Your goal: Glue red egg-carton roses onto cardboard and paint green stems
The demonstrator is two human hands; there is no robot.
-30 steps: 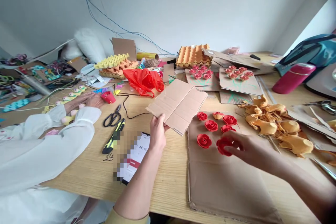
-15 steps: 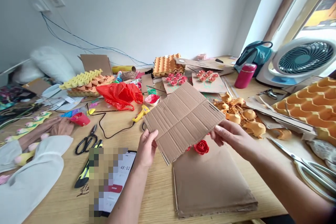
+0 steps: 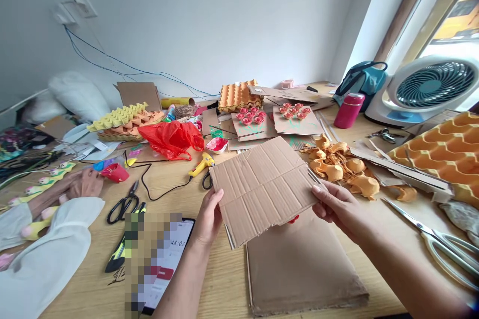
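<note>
On my feed, the broad pale wooden table (image 3: 224, 279) fills the near half; near right on it lies a large flat brown cardboard pad (image 3: 299, 264). Held up tilted mid-scene, covering the pad's far part from view, is a smaller tan rectangular corrugated cardboard panel (image 3: 267, 189). Prob. v. light for its area, I'd say; stiff across the flat but apt to bend along its creases. Dry, matte paper, so I'd expect no slipping; not fragile either, tho the rough edges could fray. Best hold imo: opposite side edges, one per hand, w/ thumbs on top, no hard pinch on corners.

That's abt how I see it: left hand (image 3: 208, 217) grasps the left edge, thumb on the upper face, fingers mostly hidden below; right hand (image 3: 339, 203) pinches the right edge likewise.

Looks: plain, faint parallel ridges, one long crease running L to R, others crossing it; near edge ragged, layers visible along the right side & at the near-left corner. Under the near edge a small bright-red piece (image 3: 294, 220) peeks out; too hidden to tell its shape.
</note>
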